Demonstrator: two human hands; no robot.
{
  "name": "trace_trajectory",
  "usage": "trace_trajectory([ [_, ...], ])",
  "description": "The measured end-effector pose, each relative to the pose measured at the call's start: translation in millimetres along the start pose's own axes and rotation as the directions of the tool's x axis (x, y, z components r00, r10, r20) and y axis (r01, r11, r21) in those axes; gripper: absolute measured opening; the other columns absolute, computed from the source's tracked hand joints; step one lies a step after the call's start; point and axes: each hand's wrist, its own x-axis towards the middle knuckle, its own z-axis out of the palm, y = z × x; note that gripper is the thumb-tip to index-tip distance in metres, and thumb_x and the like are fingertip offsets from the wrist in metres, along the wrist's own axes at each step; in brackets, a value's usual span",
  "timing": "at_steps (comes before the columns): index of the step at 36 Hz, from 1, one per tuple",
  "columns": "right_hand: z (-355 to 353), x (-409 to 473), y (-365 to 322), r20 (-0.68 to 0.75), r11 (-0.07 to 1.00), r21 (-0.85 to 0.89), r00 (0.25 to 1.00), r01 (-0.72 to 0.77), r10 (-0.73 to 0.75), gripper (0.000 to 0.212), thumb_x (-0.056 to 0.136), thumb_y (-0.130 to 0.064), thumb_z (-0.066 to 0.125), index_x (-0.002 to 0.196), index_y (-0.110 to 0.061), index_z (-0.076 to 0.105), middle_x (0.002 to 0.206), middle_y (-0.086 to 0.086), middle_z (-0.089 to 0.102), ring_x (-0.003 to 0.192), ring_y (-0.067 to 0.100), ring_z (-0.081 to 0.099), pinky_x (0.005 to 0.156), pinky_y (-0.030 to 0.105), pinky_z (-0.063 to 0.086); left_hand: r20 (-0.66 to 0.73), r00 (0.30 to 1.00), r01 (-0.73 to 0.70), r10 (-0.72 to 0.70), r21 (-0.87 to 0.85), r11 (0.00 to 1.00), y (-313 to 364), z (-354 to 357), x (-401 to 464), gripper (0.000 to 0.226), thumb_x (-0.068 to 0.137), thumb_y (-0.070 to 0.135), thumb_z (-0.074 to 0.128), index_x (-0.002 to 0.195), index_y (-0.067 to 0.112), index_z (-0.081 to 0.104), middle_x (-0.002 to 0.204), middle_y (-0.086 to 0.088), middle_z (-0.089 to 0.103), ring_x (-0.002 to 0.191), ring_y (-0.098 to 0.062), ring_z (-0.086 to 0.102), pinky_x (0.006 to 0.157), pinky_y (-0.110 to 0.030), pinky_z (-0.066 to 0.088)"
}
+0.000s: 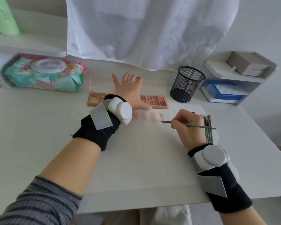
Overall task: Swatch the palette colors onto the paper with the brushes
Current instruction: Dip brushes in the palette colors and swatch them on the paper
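A pink eyeshadow palette [154, 101] lies open at the back of the table, its clear lid standing up behind it. My left hand [130, 88] rests flat on the palette's middle with fingers spread, hiding several pans. White paper [144, 151] lies in front, with several pale pink and peach swatches [152, 116] near its top edge. My right hand [186, 125] pinches a thin green-handled brush [193, 125], whose brown-loaded tip touches the paper just right of the swatches. Three more green brushes [208, 129] lie under my right hand, tips pointing away.
A black mesh cup [187, 84] stands right of the palette. A pack of wet wipes [44, 73] lies at the back left. A white shelf unit [238, 78] with boxes and a blue tissue pack stands at the back right. White cloth hangs behind.
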Motion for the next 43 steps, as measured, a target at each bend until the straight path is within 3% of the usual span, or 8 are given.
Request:
trace_trajectory([
  [8,7,5,5,-0.052,0.999,0.044,0.998,0.024,-0.022,0.005,0.079,0.0,0.065,0.075,-0.002,0.067,0.063,-0.004,0.057,0.06,-0.011,0.05,0.055,0.003,0.033,-0.004,1.0,0.0,0.0,-0.001,1.0,0,0,0,0.101,0.064,0.067,0.066,0.142,0.017,0.026,0.147,0.0,0.027,0.144,-0.025,0.002,0.107,-0.066,-0.008],
  [15,0,2,4,0.013,1.0,0.009,1.0,-0.018,0.018,0.008,0.077,-0.001,0.061,0.07,0.003,0.062,0.059,0.006,0.055,0.053,-0.008,0.046,0.048,0.003,0.033,-0.003,1.0,-0.006,0.006,0.002,1.0,-1,0,1,0.102,0.064,0.068,0.066,0.142,0.017,0.025,0.146,-0.001,0.027,0.144,-0.026,0.003,0.107,-0.067,-0.008],
  [22,1,1,13,-0.08,0.998,-0.056,0.997,0.006,-0.01,0.016,0.073,-0.008,0.062,0.059,-0.012,0.056,0.052,-0.001,0.054,0.055,0.008,0.047,0.048,0.018,0.033,0.001,1.0,-0.005,0.005,0.002,1.0,-1,0,0,0.102,0.064,0.068,0.065,0.143,0.018,0.024,0.147,0.0,0.026,0.144,-0.025,0.002,0.107,-0.066,-0.008],
  [27,1,1,3,0.008,1.0,-0.015,1.0,0.015,-0.015,0.009,0.077,-0.001,0.061,0.068,0.001,0.06,0.063,0.015,0.06,0.054,-0.003,0.046,0.049,0.004,0.033,-0.001,1.0,0.001,-0.001,-0.004,1.0,0,0,-1,0.1,0.064,0.067,0.066,0.142,0.018,0.026,0.146,0.0,0.027,0.144,-0.025,0.003,0.106,-0.066,-0.007],
  [34,3,2,5,0.018,1.0,0.018,1.0,0.0,0.0,0.008,0.077,0.0,0.062,0.069,0.001,0.062,0.061,0.011,0.059,0.053,-0.004,0.045,0.05,0.004,0.034,0.006,1.0,0.0,0.0,-0.006,1.0,0,-1,-1,0.101,0.064,0.067,0.066,0.143,0.018,0.025,0.146,0.0,0.027,0.144,-0.025,0.002,0.106,-0.066,-0.008],
  [37,4,4,14,-0.027,1.0,-0.012,1.0,0.0,0.0,0.013,0.075,-0.01,0.062,0.063,-0.014,0.059,0.053,-0.003,0.053,0.054,0.001,0.048,0.051,0.011,0.035,0.011,1.0,-0.001,0.001,-0.005,1.0,-1,-2,-1,0.1,0.065,0.067,0.066,0.143,0.018,0.025,0.146,0.0,0.027,0.144,-0.025,0.002,0.106,-0.066,-0.008],
  [40,5,9,22,-0.112,0.998,0.06,0.994,-0.001,0.008,0.005,0.072,-0.027,0.06,0.069,-0.03,0.061,0.065,-0.014,0.062,0.061,0.006,0.056,0.062,0.032,0.047,0.03,1.0,-0.003,0.003,0.013,1.0,-3,-4,-1,0.101,0.065,0.067,0.065,0.143,0.019,0.024,0.147,-0.001,0.026,0.144,-0.026,0.0,0.106,-0.066,-0.008],
  [43,5,21,19,-0.139,0.981,0.193,0.99,0.01,0.018,0.015,0.082,-0.022,0.062,0.076,-0.035,0.065,0.07,-0.011,0.066,0.067,0.007,0.062,0.063,0.03,0.051,0.048,0.999,-0.002,0.001,0.02,1.0,-4,-6,0,0.101,0.065,0.066,0.066,0.144,0.02,0.024,0.148,-0.001,0.025,0.144,-0.027,-0.002,0.106,-0.066,-0.009],
])
